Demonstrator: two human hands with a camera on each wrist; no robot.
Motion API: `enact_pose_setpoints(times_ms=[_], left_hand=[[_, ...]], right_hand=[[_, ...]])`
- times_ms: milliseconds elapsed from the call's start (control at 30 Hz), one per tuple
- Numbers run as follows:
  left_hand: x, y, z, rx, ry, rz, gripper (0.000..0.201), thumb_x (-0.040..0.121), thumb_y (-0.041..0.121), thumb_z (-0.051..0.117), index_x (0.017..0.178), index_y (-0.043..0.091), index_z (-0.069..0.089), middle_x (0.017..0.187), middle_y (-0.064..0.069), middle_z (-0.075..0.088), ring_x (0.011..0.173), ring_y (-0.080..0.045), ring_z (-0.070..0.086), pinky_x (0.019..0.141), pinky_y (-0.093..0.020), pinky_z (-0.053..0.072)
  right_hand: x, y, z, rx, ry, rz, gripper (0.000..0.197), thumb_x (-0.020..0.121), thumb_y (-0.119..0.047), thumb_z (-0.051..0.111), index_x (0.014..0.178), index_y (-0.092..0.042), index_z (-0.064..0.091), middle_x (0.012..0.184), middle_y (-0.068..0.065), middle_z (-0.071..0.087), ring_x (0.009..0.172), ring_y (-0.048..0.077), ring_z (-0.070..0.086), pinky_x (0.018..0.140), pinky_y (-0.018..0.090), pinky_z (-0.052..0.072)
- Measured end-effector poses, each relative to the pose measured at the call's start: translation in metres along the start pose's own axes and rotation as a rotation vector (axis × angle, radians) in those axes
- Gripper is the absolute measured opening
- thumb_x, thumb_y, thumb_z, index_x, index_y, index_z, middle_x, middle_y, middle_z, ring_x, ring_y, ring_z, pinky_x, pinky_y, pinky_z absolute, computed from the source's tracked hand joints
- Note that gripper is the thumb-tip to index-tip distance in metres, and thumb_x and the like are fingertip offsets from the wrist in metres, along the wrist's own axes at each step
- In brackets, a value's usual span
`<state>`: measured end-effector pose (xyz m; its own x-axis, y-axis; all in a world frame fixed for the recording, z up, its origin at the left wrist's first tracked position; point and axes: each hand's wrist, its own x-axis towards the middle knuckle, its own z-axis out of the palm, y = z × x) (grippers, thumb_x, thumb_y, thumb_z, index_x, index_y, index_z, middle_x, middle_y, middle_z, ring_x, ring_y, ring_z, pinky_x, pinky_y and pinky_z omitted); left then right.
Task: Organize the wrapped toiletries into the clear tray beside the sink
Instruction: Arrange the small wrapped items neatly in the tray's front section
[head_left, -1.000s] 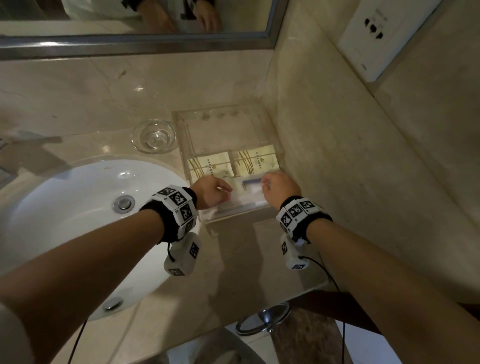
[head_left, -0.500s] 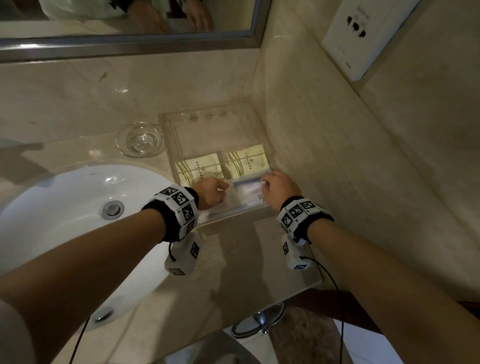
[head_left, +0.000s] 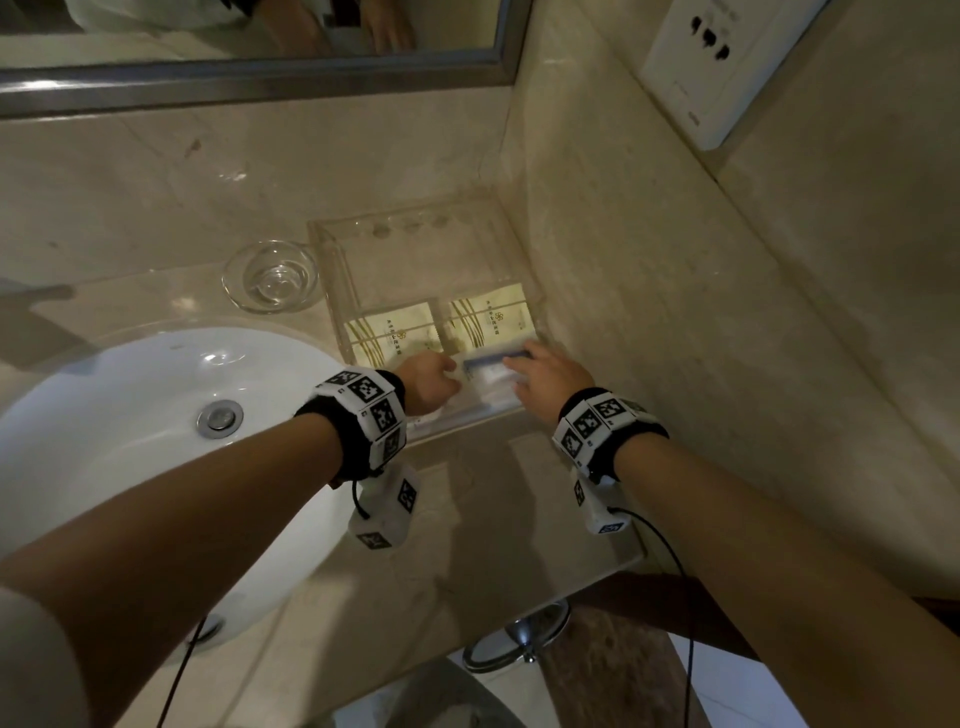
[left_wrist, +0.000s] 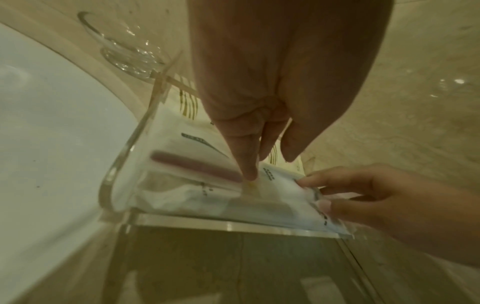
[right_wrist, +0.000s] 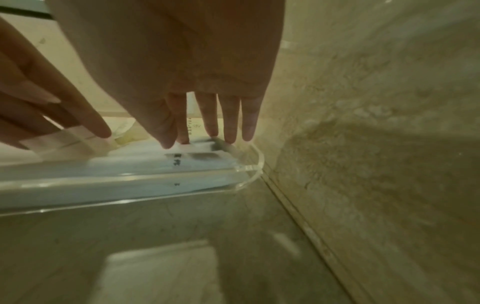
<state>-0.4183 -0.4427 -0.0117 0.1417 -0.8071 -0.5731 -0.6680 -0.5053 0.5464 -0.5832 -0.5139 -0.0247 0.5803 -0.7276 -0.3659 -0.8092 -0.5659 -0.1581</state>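
here both hands (head_left: 428, 382) (head_left: 545, 384) press straight fingers on wrapped packets (head_left: 488, 376) inside tray (head_left: 332, 260).

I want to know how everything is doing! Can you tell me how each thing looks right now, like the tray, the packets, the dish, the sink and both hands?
clear tray: on the counter, holding packets.
two cream packets: flat, side by side in the tray.
white wrapped packets: in the tray's front part.
left hand: fingertip pressing a white packet.
right hand: straight fingers touching a packet's end.
glass dish: upright, empty.
sink: empty, dry-looking.
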Motion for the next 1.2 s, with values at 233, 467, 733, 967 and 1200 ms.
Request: enact_pose_setpoints(times_ms=[233,467,733,967,1200], left_hand=[[0.001,-0.001,0.0,-0.102,0.033,0.002,0.038,0.092,0.005,0.04,0.128,0.001,0.052,0.136,-0.016,0.052,0.126,-0.029,0.048,0.105,-0.031,0.035],[0.002,-0.004,-0.002,-0.107,0.05,0.054,0.036,0.092,0.013,0.045,0.126,0.01,0.056,0.135,-0.01,0.054,0.121,-0.023,0.052,0.102,-0.028,0.038],[-0.006,-0.026,-0.033,-0.117,0.393,0.089,0.023,0.086,0.012,0.055,0.104,0.007,0.067,0.112,-0.013,0.066,0.107,-0.028,0.06,0.092,-0.028,0.045],[-0.017,-0.052,-0.028,0.252,0.287,0.188,0.064,0.078,0.039,0.067,0.134,0.018,0.045,0.151,-0.016,0.024,0.141,-0.032,0.019,0.116,-0.04,0.022],[-0.018,-0.058,-0.022,0.45,0.111,0.112,0.082,0.071,0.06,0.062,0.141,0.03,0.032,0.158,-0.013,-0.007,0.146,-0.032,-0.005,0.12,-0.046,0.006]], right_hand=[[-0.002,0.005,0.0,-0.092,-0.024,-0.004,0.043,0.096,-0.012,0.04,0.14,-0.012,0.04,0.152,0.006,0.028,0.135,0.024,0.036,0.107,0.041,0.039],[-0.001,0.0,-0.003,0.033,0.046,0.009,0.04,0.095,-0.012,0.041,0.135,-0.011,0.046,0.148,0.005,0.036,0.132,0.024,0.039,0.107,0.04,0.039],[0.006,-0.018,-0.013,0.079,-0.088,-0.124,0.082,0.084,-0.047,0.061,0.148,-0.017,0.02,0.157,0.004,0.018,0.145,0.022,0.018,0.117,0.039,0.021],[0.005,-0.044,0.002,-0.22,-0.246,-0.211,0.115,0.067,-0.05,0.075,0.15,-0.025,-0.001,0.159,0.008,-0.004,0.147,0.029,0.0,0.116,0.052,0.01],[0.009,-0.046,0.009,-0.342,-0.243,-0.222,0.097,0.076,-0.04,0.071,0.148,-0.029,0.007,0.159,0.009,-0.003,0.146,0.032,-0.002,0.114,0.06,0.009]])
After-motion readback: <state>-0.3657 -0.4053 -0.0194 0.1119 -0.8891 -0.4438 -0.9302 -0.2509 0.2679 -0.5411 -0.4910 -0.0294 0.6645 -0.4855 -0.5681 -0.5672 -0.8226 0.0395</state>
